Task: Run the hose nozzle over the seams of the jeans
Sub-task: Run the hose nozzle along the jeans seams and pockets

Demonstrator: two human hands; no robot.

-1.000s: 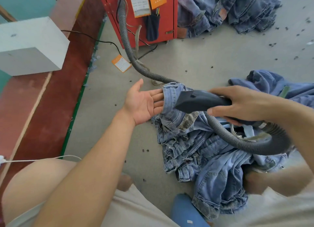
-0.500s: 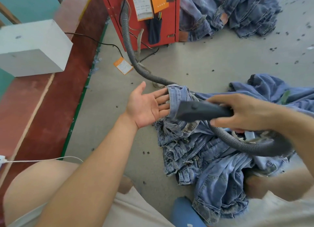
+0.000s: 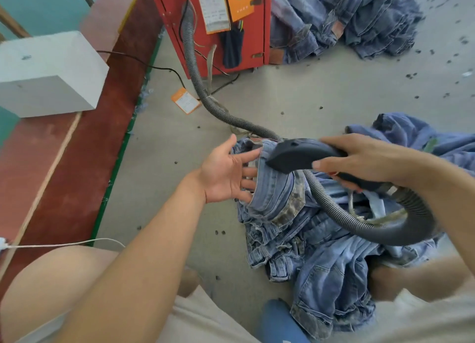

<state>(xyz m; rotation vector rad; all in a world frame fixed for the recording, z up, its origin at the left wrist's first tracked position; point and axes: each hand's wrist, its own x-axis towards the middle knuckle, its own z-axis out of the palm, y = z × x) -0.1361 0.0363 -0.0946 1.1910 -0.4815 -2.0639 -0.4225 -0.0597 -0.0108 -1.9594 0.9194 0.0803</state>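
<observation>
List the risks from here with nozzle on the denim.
The left hand has its fingers tucked inside the jeans right at the nozzle mouth, so suction could catch them. The hose loops across the pile and may drag denim. The right hand grips far back, so control is likely weaker.

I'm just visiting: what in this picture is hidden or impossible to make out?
All in the head view:
- Left hand: its fingertips go behind the jeans fold.
- Hose nozzle: its mouth faces the denim, so contact with a seam cannot be told.
- Right hand: it grips and covers the handle.
- Orange tags on the red machine: print too small, tops cut off by the edge.
</observation>
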